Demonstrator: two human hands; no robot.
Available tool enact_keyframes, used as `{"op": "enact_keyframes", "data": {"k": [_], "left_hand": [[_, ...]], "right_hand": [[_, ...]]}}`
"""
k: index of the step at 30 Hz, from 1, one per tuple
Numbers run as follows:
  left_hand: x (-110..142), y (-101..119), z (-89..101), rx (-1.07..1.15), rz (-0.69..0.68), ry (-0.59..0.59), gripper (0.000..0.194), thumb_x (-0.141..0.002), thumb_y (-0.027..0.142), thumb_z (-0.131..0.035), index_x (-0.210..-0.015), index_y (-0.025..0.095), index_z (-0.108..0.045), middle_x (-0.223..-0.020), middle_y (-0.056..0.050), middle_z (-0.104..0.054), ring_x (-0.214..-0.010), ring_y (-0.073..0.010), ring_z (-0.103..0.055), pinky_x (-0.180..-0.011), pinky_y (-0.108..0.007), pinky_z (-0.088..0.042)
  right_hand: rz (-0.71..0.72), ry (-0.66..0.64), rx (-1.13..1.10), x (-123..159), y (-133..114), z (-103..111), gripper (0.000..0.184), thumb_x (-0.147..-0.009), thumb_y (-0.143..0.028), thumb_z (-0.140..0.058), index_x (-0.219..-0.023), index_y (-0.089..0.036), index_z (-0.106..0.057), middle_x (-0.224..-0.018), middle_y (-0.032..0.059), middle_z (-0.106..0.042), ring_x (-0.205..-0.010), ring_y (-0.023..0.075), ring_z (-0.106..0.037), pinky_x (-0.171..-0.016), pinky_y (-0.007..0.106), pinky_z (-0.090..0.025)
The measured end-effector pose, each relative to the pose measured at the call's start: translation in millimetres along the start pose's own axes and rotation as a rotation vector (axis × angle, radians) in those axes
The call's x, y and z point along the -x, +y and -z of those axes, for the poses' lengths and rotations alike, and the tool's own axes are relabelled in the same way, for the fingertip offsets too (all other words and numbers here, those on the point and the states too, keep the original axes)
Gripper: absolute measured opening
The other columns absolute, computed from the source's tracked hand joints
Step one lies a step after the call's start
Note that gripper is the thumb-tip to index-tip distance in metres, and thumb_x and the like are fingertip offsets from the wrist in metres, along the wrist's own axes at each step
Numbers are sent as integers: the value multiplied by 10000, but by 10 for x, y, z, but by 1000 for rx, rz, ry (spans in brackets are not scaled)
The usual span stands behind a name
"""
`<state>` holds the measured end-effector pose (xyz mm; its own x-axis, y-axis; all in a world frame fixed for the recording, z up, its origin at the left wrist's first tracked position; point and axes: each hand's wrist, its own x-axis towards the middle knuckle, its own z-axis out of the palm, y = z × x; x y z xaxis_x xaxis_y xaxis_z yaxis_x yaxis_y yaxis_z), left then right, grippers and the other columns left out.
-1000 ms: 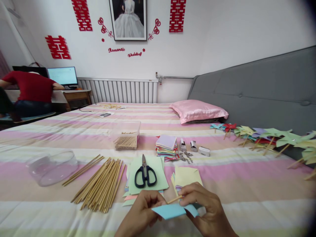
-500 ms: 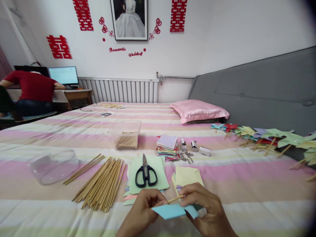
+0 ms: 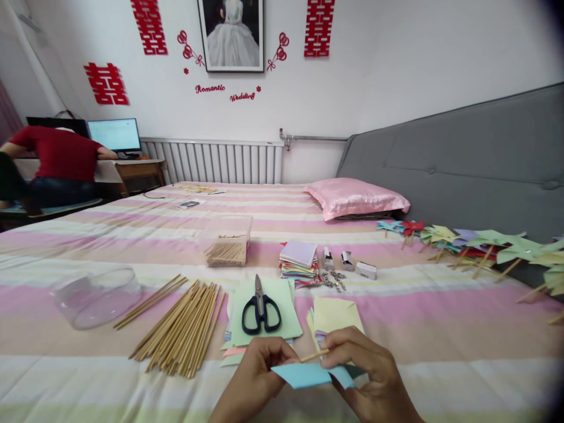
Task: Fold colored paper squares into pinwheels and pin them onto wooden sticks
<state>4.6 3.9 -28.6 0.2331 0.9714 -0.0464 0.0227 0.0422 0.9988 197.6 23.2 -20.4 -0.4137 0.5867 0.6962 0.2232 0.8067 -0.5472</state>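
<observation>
At the bottom centre, my left hand (image 3: 264, 373) pinches the left side of a folded light-blue paper pinwheel (image 3: 304, 376). My right hand (image 3: 363, 367) grips its right side, fingers closed. A thin wooden stick (image 3: 314, 356) runs between my fingertips just above the blue paper; how it meets the paper is hidden. Just beyond my hands, black-handled scissors (image 3: 261, 311) lie on a stack of pale green paper sheets (image 3: 286, 317). Yellow paper squares (image 3: 337, 314) are right behind my right hand.
On the striped bed lie bundled wooden sticks (image 3: 183, 332), a clear plastic lid (image 3: 97, 299), a clear box of sticks (image 3: 227, 247), a coloured paper stack (image 3: 299, 258), small metal fasteners (image 3: 333, 280) and finished pinwheels (image 3: 480, 241). A person in red (image 3: 57, 153) sits at a desk.
</observation>
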Motion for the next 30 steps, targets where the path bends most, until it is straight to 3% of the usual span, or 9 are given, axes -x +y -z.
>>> {"op": "enact_keyframes", "data": {"k": [4, 9, 20, 30], "left_hand": [[-5, 5, 6, -8, 2, 22, 21, -600, 124, -576, -589, 135, -590, -466, 59, -452, -421, -63, -316, -413, -187, -223], [-6, 24, 9, -11, -3, 29, 19, -597, 144, -589, -581, 134, -585, -463, 58, -452, -425, -63, -314, -419, -189, -223], [-3, -12, 30, -10, -43, 6, 267, -709, 348, -640, -591, 116, -581, -512, 27, -476, -482, -80, -367, -467, -202, -266], [-6, -51, 48, -17, -60, 9, 361, -674, 445, -666, -594, 102, -590, -523, 12, -490, -497, -90, -391, -479, -211, -274]], "right_hand": [[15, 15, -14, -11, -10, 3, 170, -697, -76, -640, -797, -212, -618, -822, 67, -649, -729, 191, -633, -615, 285, -528], [25, 15, -14, -7, -1, 4, 190, -688, -52, -631, -802, -204, -617, -827, 68, -645, -730, 190, -635, -617, 287, -529], [36, 0, -31, -22, 11, 10, 207, -680, -37, -625, -796, -207, -612, -807, 56, -647, -730, 177, -630, -664, 293, -536], [34, -10, -50, 22, 56, 2, 216, -688, -35, -622, -810, -213, -612, -797, 46, -659, -740, 181, -618, -667, 306, -524]]}}
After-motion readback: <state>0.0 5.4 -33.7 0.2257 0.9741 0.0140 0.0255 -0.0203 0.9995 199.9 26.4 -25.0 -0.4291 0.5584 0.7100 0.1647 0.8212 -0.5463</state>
